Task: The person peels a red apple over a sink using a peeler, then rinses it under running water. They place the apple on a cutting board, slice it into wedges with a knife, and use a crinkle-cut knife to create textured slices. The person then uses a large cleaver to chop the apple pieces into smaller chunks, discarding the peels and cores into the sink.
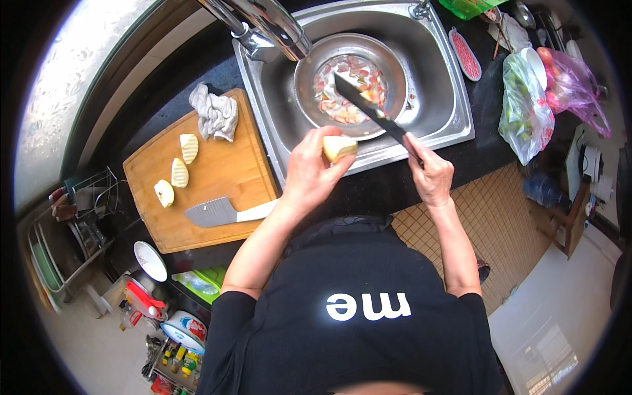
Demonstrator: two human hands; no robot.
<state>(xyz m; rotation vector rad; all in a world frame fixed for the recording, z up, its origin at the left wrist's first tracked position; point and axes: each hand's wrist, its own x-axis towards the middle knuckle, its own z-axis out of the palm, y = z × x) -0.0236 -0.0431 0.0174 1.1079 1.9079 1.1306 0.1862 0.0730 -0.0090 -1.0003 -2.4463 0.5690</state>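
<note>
Between the fingers and thumb of my left hand [316,170] is a pale peeled piece of fruit [339,147], near the sink's front edge. My right hand [430,174] grips a black knife [363,102], whose blade points up and left over a round metal basin [302,94]. Reddish and pale peelings [345,116] lie in the basin, which stands in the steel sink [434,106]. On the wooden cutting board [247,168] at the left rest several peeled fruit pieces [179,173], a crinkle-cut knife [212,213] with a white handle, and a crumpled grey cloth [215,112].
A chrome faucet [279,29] reaches over the sink. Right of the sink lie a red-and-white oval scrubber-like item [465,54] and plastic bags of produce [526,108]. A white bowl [150,261] is below the board, and a wire rack [96,192] stands far left.
</note>
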